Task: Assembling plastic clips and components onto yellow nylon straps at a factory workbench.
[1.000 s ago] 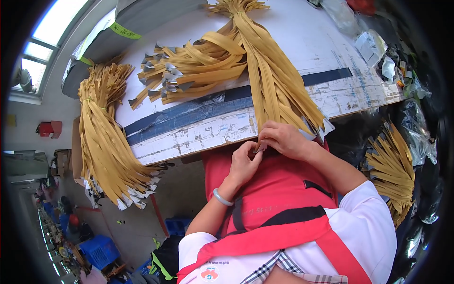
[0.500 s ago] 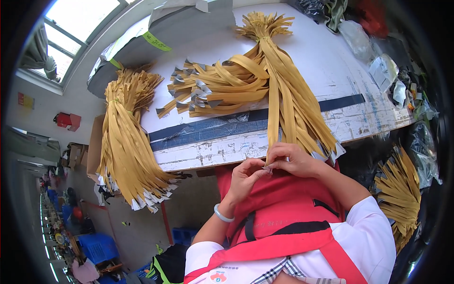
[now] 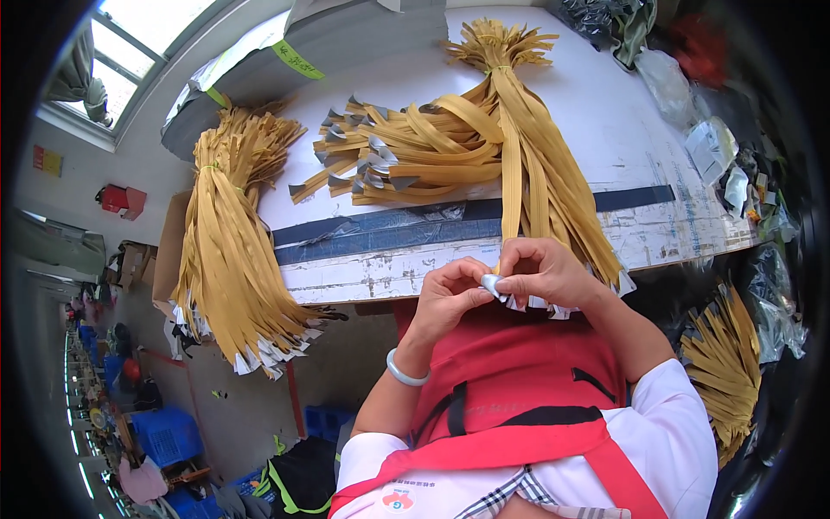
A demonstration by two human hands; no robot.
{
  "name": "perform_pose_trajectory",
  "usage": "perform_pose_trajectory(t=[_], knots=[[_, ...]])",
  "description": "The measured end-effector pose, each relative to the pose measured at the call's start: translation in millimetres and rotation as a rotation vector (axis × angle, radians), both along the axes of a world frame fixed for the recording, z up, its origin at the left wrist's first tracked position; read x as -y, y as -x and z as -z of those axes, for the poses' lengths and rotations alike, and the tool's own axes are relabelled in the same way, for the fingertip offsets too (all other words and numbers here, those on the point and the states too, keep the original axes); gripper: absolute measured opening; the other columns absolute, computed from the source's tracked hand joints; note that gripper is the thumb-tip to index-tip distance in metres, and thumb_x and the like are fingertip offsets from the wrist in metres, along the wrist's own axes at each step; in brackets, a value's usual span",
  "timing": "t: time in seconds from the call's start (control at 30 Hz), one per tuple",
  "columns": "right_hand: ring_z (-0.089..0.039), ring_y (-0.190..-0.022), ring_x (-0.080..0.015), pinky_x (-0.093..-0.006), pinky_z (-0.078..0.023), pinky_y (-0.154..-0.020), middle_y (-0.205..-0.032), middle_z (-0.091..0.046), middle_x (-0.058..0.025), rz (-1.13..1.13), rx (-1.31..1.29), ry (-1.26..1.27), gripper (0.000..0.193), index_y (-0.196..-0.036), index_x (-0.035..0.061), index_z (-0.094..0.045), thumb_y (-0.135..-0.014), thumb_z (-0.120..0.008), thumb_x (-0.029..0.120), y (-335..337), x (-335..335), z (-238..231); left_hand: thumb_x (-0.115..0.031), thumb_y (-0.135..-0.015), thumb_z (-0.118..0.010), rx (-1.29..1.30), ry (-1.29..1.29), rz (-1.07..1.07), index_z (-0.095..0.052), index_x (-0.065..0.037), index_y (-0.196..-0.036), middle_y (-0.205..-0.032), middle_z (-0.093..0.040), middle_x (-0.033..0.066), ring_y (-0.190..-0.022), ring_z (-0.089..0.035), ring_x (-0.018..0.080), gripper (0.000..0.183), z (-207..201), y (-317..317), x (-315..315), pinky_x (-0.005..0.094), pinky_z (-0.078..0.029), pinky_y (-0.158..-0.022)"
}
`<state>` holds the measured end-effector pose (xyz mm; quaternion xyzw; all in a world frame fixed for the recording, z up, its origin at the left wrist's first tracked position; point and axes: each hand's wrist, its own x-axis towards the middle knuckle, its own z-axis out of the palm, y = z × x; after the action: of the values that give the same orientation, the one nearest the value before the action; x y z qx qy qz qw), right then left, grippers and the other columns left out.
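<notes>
From a tied bundle of mustard zipper strips (image 3: 553, 164) on the table, one strip (image 3: 512, 195) runs down to my hands. My left hand (image 3: 451, 292) and my right hand (image 3: 546, 270) meet at the table's front edge, pinching its silvery-white end (image 3: 493, 285) between thumbs and fingers. The end looks bent or peeled, though fingers partly hide it. White tips of other strips hang just beneath my right hand. Left of the bundle, several strips (image 3: 424, 143) lie folded over with grey-silver ends pointing left.
Another tied bundle (image 3: 226, 251) drapes over the table's left edge, and one more (image 3: 726, 372) hangs low at the right. Dark tape (image 3: 372, 235) crosses the white tabletop (image 3: 640, 233). Plastic bags (image 3: 666, 86) crowd the far right; a blue crate (image 3: 167, 435) stands on the floor.
My hands have risen slightly, and the strip's end now shows silvery and turned up between my fingers. The whole view has shifted a little.
</notes>
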<state>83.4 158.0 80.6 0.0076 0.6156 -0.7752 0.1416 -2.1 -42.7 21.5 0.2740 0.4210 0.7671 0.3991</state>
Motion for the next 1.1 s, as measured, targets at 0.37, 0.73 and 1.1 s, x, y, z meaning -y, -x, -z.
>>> perform_pose_trajectory(t=[0.37, 0.73, 1.1], knots=[[-0.059, -0.066, -0.0291, -0.0352, -0.049, -0.06, -0.083, -0.057, -0.0122, 0.559, -0.746, -0.932, 0.011, -0.086, 0.0031, -0.059, -0.086, -0.07, 0.003, -0.4, 48.9, 50.5, 0.015, -0.086, -0.062, -0.573, 0.358, -0.611, -0.057, 0.001, -0.102, -0.09, -0.058, 0.0032, -0.085, -0.061, 0.0095, 0.022, 18.5, -20.8, -7.6, 0.0226, -0.054, -0.076], [-0.061, -0.07, -0.0136, -0.0287, -0.049, -0.064, -0.08, -0.063, -0.0064, 0.419, -0.17, -0.264, 0.016, -0.091, -0.0006, -0.064, -0.094, -0.069, 0.015, -15.8, 30.5, 35.0, 0.005, -0.084, -0.071, -0.807, 0.366, -0.36, -0.066, 0.001, -0.09, -0.082, -0.062, 0.0085, -0.069, -0.061, 0.0174, 0.009, 0.8, -6.3, 4.6, 0.027, -0.048, -0.062], [-0.054, -0.066, -0.0061, -0.0235, -0.045, -0.06, -0.076, -0.056, 0.0007, 0.629, -0.14, -0.52, 0.015, -0.089, 0.0018, -0.061, -0.096, -0.066, 0.014, -28.4, -39.2, 44.7, -0.005, -0.101, -0.056, -0.271, 0.295, -0.934, -0.059, -0.002, -0.111, -0.087, -0.06, 0.0053, -0.073, -0.062, 0.0118, 0.011, -11.3, 47.5, 62.5, 0.0261, -0.053, -0.063]])
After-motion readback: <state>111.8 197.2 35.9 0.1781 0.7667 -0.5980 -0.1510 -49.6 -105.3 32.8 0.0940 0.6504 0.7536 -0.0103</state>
